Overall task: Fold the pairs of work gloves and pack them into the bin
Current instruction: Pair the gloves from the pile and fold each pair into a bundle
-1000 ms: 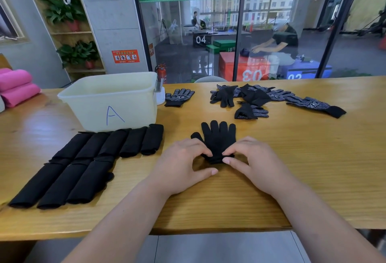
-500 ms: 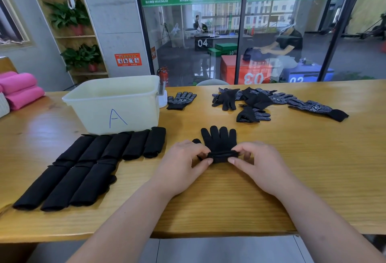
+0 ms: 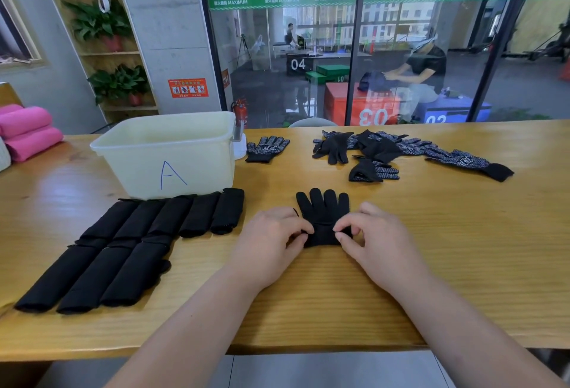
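My left hand (image 3: 271,239) and right hand (image 3: 373,241) each pinch the cuff end of the glove pair (image 3: 324,210), which lies fingers-away midway along the table (image 3: 447,249), with the bin (image 3: 172,153) toward the far-left corner, folded pairs (image 3: 123,242) before it and loose gloves (image 3: 373,150) along the far edge

The bin (image 3: 166,153) is milky cream with a blue letter A. In front of it lie folded gloves (image 3: 123,246) — plain black, like the flat glove (image 3: 324,212) front-right of it. Right of the bin, the loose gloves (image 3: 370,147) are black with white dots — the table (image 3: 462,249) is honey-yellow woodgrain.
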The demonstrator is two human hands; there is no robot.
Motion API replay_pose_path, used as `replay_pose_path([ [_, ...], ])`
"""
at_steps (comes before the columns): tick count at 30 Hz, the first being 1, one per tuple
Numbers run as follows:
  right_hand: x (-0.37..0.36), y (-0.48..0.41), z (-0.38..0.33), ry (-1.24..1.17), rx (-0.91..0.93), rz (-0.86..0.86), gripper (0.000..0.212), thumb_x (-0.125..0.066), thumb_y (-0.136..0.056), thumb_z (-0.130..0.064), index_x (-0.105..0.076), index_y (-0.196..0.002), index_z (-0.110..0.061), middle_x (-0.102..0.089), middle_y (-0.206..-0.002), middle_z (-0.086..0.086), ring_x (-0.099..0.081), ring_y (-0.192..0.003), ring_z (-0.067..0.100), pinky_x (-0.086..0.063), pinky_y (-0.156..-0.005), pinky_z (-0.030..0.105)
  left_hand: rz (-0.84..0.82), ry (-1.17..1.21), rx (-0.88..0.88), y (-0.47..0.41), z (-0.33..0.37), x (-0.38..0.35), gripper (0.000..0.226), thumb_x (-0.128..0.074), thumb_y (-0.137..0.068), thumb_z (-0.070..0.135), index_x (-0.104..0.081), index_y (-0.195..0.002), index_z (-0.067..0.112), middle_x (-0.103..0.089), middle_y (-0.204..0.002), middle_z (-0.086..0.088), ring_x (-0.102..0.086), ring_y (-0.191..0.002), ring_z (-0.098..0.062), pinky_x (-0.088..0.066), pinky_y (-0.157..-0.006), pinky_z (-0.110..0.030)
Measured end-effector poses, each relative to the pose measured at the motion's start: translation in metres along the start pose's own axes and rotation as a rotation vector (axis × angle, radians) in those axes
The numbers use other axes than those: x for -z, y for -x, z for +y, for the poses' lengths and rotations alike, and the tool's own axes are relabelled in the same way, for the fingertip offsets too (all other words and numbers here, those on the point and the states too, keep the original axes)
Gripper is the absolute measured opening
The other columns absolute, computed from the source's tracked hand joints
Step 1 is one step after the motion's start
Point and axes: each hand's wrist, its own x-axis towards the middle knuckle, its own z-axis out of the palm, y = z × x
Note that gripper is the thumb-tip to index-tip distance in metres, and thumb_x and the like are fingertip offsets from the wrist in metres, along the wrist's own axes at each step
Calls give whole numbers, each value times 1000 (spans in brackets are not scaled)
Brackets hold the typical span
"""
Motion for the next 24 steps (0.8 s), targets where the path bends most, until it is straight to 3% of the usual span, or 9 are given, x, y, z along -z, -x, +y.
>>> replay_pose_path([
  [2, -2, 1, -1, 78, -5, -2, 8, -70, -97, -41, -76, -101, -43, -48, -91, -18, -47, -77, 3, -32, -57, 15, 12, -47, -13, -1, -2, -4, 17, -69, -98, 26, -79, -110, 31, -60, -96, 17, -54, -93, -6, -53, -79, -37],
  [4, -3, 1, -1, 133, 27, 18, 12, -69, -97, -39, -79, -104, -39, -50, -99, -20, -47, -91, 4, -37, -62, 17, 15, -91, -12, -1, 0, -4, 20, -63, -98, 33, -79, -110, 31, -61, -104, 18, -53, -101, -7, -51, -83, -38],
  [7, -3, 0, -2, 189, 111, -7, 20, -69, -96, -38, -81, -111, -32, -60, -123, -20, -51, -113, 10, -51, -84, 31, -11, -154, -18, 0, 7, -1, 34, -57, -98, 52, -79, -112, 31, -64, -121, 22, -52, -114, -6, -48, -93, -34],
  [9, -1, 0, -3, 177, 121, -43, 26, -65, -98, -41, -78, -118, -33, -62, -129, -25, -51, -116, 8, -50, -93, 34, -39, -182, -26, 1, 11, 1, 40, -58, -96, 59, -77, -117, 31, -66, -126, 23, -52, -119, -5, -46, -96, -33],
  [16, 2, -1, 4, 52, 67, -91, 34, -68, -96, -47, -69, -130, -43, -63, -131, -32, -47, -119, -1, -46, -102, 29, -47, -155, 27, 0, 12, 0, 26, -63, -102, 40, -73, -123, 32, -69, -127, 20, -57, -118, -5, -46, -99, -32],
  [20, 3, -2, 6, 14, 23, -89, 34, -70, -97, -40, -67, -131, -45, -65, -126, -30, -47, -119, -2, -46, -102, 28, -10, -82, 91, 1, 15, 4, 24, -60, -106, 36, -72, -126, 30, -70, -117, 19, -57, -110, -3, -46, -98, -31],
  [22, 4, -1, 5, -24, -17, -93, 32, -68, -100, -40, -66, -131, -48, -63, -118, -29, -48, -114, 0, -43, -96, 25, -4, -21, 132, 1, 16, 6, 24, -60, -105, 39, -69, -126, 33, -63, -106, 24, -51, -102, 3, -45, -95, -27],
  [24, 5, -1, 6, -89, -76, -103, 30, -65, -101, -43, -64, -130, -53, -57, -110, -24, -51, -105, 2, -40, -85, 22, -24, 58, 167, 2, 15, 7, 29, -64, -102, 45, -63, -130, 39, -67, -109, 27, -50, -105, 6, -45, -95, -22],
])
